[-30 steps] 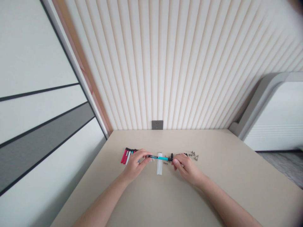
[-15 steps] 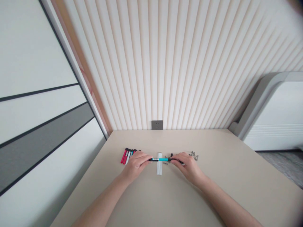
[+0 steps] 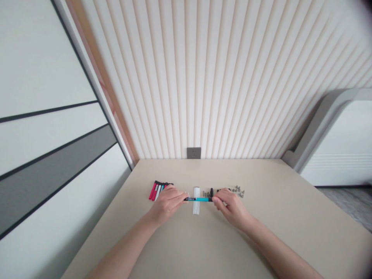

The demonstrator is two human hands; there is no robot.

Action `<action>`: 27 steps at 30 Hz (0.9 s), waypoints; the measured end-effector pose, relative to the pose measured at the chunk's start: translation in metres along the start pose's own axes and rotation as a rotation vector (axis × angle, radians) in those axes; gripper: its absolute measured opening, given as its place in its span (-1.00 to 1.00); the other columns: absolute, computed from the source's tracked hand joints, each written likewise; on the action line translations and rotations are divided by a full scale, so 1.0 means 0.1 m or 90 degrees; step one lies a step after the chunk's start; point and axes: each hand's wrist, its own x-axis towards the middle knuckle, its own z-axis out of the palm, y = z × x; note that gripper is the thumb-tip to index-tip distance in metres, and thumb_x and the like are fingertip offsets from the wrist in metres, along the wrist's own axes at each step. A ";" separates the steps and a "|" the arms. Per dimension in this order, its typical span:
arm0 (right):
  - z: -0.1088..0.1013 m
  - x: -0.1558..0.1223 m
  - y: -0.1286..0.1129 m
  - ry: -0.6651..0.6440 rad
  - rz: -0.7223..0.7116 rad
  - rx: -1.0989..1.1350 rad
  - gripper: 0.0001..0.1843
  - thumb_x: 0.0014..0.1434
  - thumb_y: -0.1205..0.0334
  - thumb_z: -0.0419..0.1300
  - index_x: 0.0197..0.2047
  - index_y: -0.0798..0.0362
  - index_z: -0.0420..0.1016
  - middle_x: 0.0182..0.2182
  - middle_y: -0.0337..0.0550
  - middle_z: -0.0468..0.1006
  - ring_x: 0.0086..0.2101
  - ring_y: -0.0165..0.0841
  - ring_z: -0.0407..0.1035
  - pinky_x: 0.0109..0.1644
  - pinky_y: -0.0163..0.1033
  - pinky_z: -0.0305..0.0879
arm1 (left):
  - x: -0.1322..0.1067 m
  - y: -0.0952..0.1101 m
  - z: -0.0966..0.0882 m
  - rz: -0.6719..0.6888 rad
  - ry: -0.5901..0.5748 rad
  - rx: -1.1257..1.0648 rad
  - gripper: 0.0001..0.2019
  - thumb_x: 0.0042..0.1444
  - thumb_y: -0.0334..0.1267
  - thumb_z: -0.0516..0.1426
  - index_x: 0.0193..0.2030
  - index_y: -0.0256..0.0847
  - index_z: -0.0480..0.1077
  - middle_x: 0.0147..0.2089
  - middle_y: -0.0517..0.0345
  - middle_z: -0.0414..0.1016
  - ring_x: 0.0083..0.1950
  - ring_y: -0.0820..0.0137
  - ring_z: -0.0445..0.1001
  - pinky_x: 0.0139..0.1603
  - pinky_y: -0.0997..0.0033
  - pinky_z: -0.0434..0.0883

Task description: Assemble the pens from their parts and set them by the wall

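Note:
A teal pen [image 3: 198, 199] is held level between both hands, just above the beige table [image 3: 203, 240]. My left hand [image 3: 167, 202] pinches its left end with thumb and fingers closed. My right hand [image 3: 231, 204] is closed round its right end, by a black part. Under the pen lies a small bunch of white sticks [image 3: 196, 205], pointing away from me. Behind my left hand rests a row of red, white and black pens [image 3: 157, 189].
Small dark parts [image 3: 208, 192] and several little grey pieces [image 3: 238, 190] lie behind my right hand. A grey wall socket [image 3: 193, 152] sits in the ribbed wall at the table's far edge. A white and grey unit [image 3: 334, 139] stands at the right.
The pen has come down from a slight tilt to level, lower over the white sticks. My right hand has slid in along its right end.

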 end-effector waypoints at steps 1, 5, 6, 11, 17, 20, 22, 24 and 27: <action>0.00 0.00 0.00 -0.009 0.004 0.000 -0.50 0.40 0.07 -0.13 -0.53 0.02 0.30 -0.59 -0.22 0.38 -0.48 -0.36 0.28 -0.24 -0.23 0.20 | 0.00 0.00 0.00 -0.001 -0.006 0.001 -0.76 0.26 -0.38 0.12 0.04 -0.13 0.41 -0.20 0.08 0.60 -0.26 0.36 0.51 -0.15 0.29 0.35; 0.02 0.03 0.03 -0.026 0.038 0.011 -0.49 0.40 0.06 -0.12 -0.54 0.03 0.34 -0.58 -0.23 0.43 -0.46 -0.36 0.32 -0.22 -0.23 0.21 | 0.00 -0.03 0.02 -0.013 0.021 -0.016 -0.76 0.24 -0.37 0.14 0.04 -0.12 0.41 -0.19 0.09 0.59 -0.23 0.36 0.51 -0.14 0.31 0.36; 0.04 0.03 0.04 -0.019 0.049 0.015 -0.50 0.40 0.06 -0.11 -0.52 0.03 0.36 -0.57 -0.23 0.45 -0.45 -0.35 0.33 -0.22 -0.23 0.21 | 0.00 -0.03 0.03 -0.016 0.034 -0.022 -0.76 0.23 -0.36 0.15 0.04 -0.12 0.42 -0.19 0.09 0.59 -0.24 0.36 0.51 -0.14 0.31 0.36; 0.08 0.03 0.07 0.062 0.079 0.054 -0.62 0.39 0.08 -0.09 -0.14 0.02 0.52 -0.34 -0.12 0.58 -0.30 -0.28 0.43 -0.14 -0.19 0.28 | 0.00 -0.09 0.04 -0.062 0.068 -0.026 -0.79 0.23 -0.34 0.16 -0.01 -0.13 0.45 -0.24 0.10 0.59 -0.27 0.36 0.49 -0.20 0.36 0.39; 0.04 0.04 0.16 0.106 0.122 0.015 -0.66 0.37 0.13 -0.06 -0.07 0.03 0.51 -0.22 -0.06 0.58 -0.19 -0.23 0.43 -0.07 -0.14 0.30 | -0.02 -0.19 0.00 -0.167 0.118 -0.046 -0.84 0.25 -0.32 0.12 -0.08 -0.17 0.49 -0.23 0.08 0.58 -0.21 0.37 0.52 -0.18 0.41 0.43; 0.06 0.04 0.19 0.052 0.095 -0.039 -0.70 0.36 0.19 -0.02 -0.18 0.01 0.54 -0.26 -0.10 0.57 -0.22 -0.25 0.41 -0.07 -0.14 0.28 | -0.01 -0.19 0.00 -0.210 0.122 -0.055 -0.86 0.25 -0.31 0.12 -0.13 -0.18 0.49 -0.24 0.10 0.58 -0.22 0.37 0.53 -0.18 0.42 0.43; 0.12 0.03 0.17 0.017 0.074 -0.073 -0.73 0.34 0.22 0.02 -0.19 -0.02 0.56 -0.25 -0.11 0.55 -0.22 -0.25 0.39 -0.07 -0.14 0.26 | 0.01 -0.18 -0.01 -0.234 0.127 -0.063 -0.87 0.24 -0.30 0.12 -0.14 -0.19 0.49 -0.24 0.10 0.58 -0.23 0.38 0.53 -0.16 0.42 0.43; 0.19 0.02 0.13 -0.004 0.054 -0.104 -0.78 0.31 0.24 0.07 -0.19 -0.05 0.57 -0.22 -0.12 0.53 -0.19 -0.24 0.37 -0.06 -0.13 0.25 | 0.02 -0.16 0.00 -0.254 0.131 -0.074 -0.87 0.24 -0.31 0.12 -0.14 -0.19 0.49 -0.24 0.10 0.58 -0.24 0.38 0.53 -0.15 0.42 0.44; 0.31 0.02 0.07 -0.015 0.029 -0.142 -0.83 0.26 0.25 0.15 -0.17 -0.08 0.57 -0.18 -0.13 0.49 -0.15 -0.22 0.33 -0.05 -0.11 0.23 | 0.02 -0.16 0.01 -0.264 0.134 -0.085 -0.87 0.24 -0.31 0.11 -0.15 -0.19 0.48 -0.24 0.10 0.58 -0.22 0.38 0.54 -0.15 0.43 0.44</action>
